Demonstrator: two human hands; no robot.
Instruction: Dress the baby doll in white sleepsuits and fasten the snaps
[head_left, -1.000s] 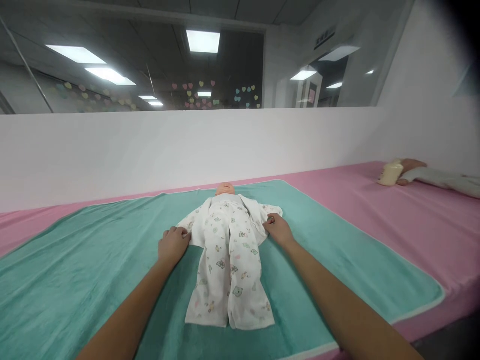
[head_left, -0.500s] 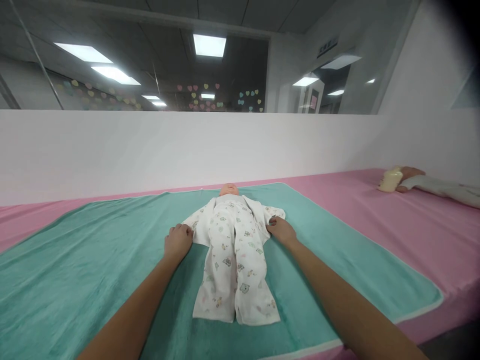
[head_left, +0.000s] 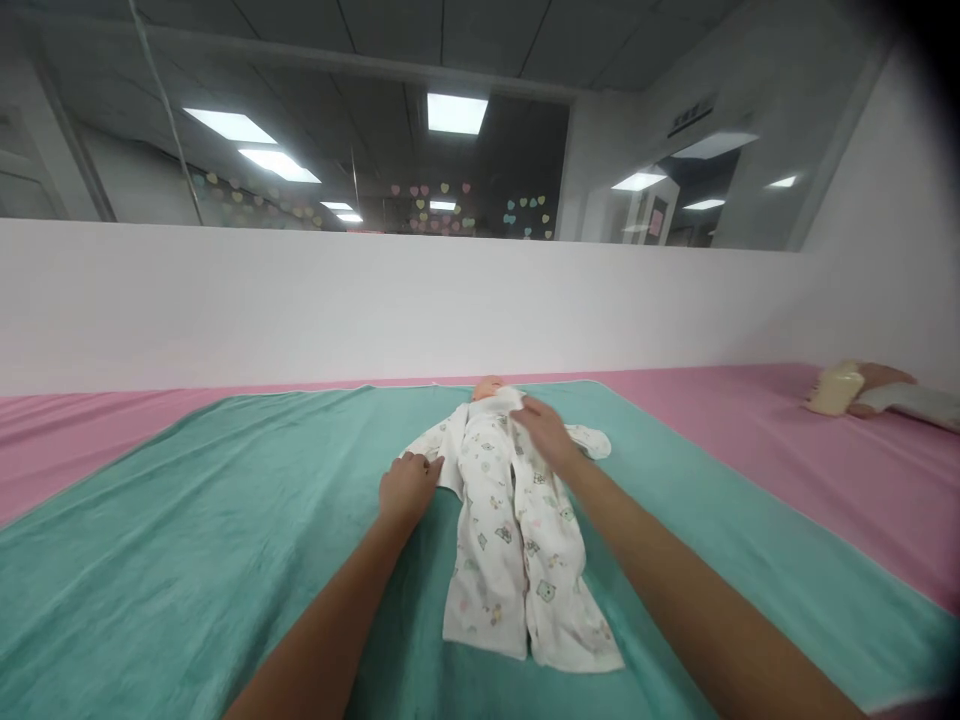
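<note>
A baby doll lies on its back on a teal blanket [head_left: 300,500], its head [head_left: 487,387] toward the wall. It wears a white printed baby shirt [head_left: 451,470] and matching trousers [head_left: 495,560] with the legs laid straight toward me. My left hand [head_left: 409,488] is closed at the shirt's left edge, by the sleeve, with the fingers curled on the cloth. Over the right side of the doll's chest is my right hand [head_left: 546,432], smeared by motion, so its grip cannot be made out. It hides part of the shirt there. The right sleeve [head_left: 591,441] lies spread out beyond it.
Pink cloth [head_left: 720,420] covers the table around the blanket. At the far right stand a cream bottle [head_left: 835,390] and, behind it, another doll in pale clothes [head_left: 919,402]. A white wall [head_left: 300,310] with a window above closes the back.
My right hand has moved from the right sleeve up and inward over the doll's chest. My left hand stays at the shirt's left edge. The whole view has shifted, with things now farther right.
</note>
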